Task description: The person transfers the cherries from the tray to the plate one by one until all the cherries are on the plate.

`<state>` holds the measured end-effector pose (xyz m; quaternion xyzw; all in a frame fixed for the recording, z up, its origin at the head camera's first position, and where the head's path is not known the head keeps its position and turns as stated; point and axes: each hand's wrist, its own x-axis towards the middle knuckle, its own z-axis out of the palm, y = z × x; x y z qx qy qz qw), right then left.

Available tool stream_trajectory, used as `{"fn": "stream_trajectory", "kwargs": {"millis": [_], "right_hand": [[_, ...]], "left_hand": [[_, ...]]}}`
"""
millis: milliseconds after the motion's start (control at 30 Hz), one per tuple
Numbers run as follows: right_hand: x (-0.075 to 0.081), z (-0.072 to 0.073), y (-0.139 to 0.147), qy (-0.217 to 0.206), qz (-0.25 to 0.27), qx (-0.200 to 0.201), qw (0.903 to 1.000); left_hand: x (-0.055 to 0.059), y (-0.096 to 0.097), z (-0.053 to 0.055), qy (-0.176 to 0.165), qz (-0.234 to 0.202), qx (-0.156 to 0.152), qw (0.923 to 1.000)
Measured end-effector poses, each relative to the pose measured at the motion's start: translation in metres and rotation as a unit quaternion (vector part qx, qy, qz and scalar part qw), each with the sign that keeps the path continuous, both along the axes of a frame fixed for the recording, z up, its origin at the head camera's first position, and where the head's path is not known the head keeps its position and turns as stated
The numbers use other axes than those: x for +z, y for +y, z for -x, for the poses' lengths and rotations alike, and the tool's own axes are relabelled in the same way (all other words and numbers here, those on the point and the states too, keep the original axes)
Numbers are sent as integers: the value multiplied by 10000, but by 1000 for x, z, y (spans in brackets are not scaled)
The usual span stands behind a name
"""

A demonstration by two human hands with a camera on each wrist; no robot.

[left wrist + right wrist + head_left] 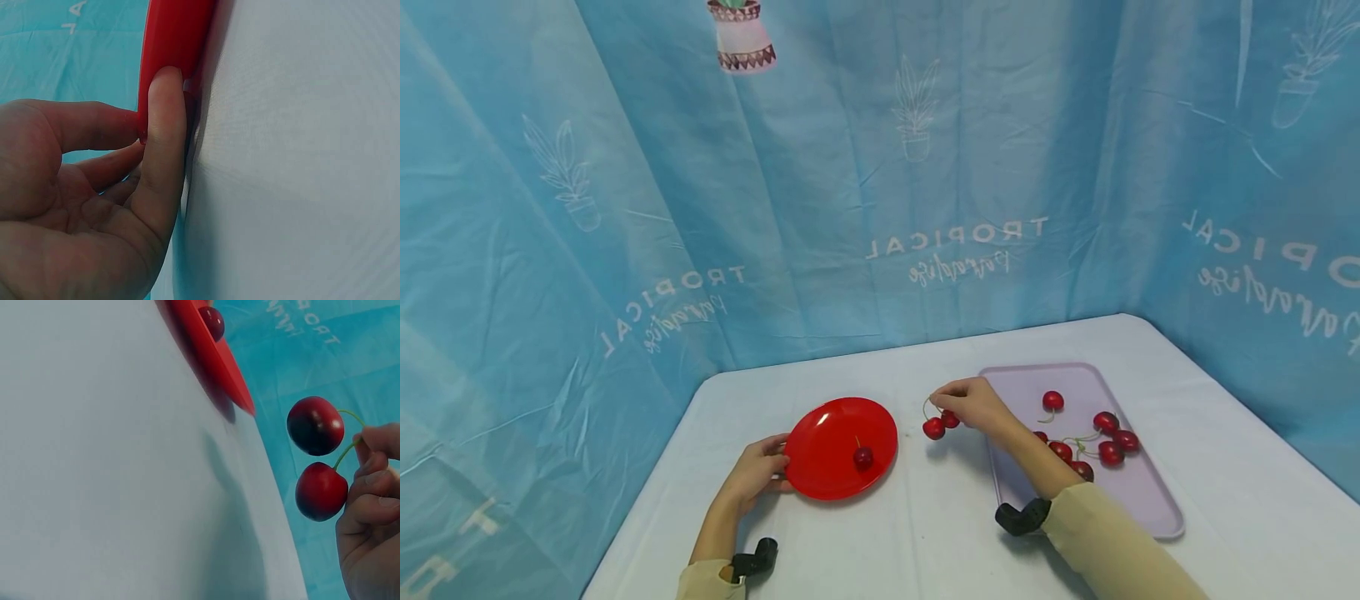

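On the left half of the table, my left hand (754, 472) pinches the rim of a round red plate (820, 442). The left wrist view shows the plate's edge (172, 37) between thumb and fingers. One dark red cherry (863, 457) with its stem up lies on the plate. Between the plate and the tray, my right hand (976, 403) pinches the green stems of a pair of cherries (934, 428). In the right wrist view both cherries (321, 492) hang from the fingertips, apart from the tabletop.
A pale purple tray (1011, 387) stands on the right, partly behind my right forearm. It bears several cherries (1111, 453), some joined by stems. A white cloth (880, 550) covers the table. Blue printed curtains (850, 208) hang behind and at both sides.
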<state>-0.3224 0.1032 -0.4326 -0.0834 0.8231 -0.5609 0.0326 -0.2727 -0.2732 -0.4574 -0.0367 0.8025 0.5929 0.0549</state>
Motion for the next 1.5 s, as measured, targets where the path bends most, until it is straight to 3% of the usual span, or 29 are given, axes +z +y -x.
{"fn": "stream_trajectory", "kwargs": {"millis": [567, 967, 1233, 1500], "right_hand": [[-1, 2, -29, -185, 369, 284, 9987], [-9, 7, -47, 26, 418, 459, 9981], [-4, 11, -61, 145, 376, 459, 9981], [-4, 14, -73, -23, 405, 438, 9982]], "left_hand": [[-2, 1, 2, 2, 83, 79, 9999], [-3, 0, 0, -133, 24, 30, 9999], [-2, -1, 2, -53, 3, 63, 10000], [-1, -1, 2, -112, 12, -10, 9999]]}}
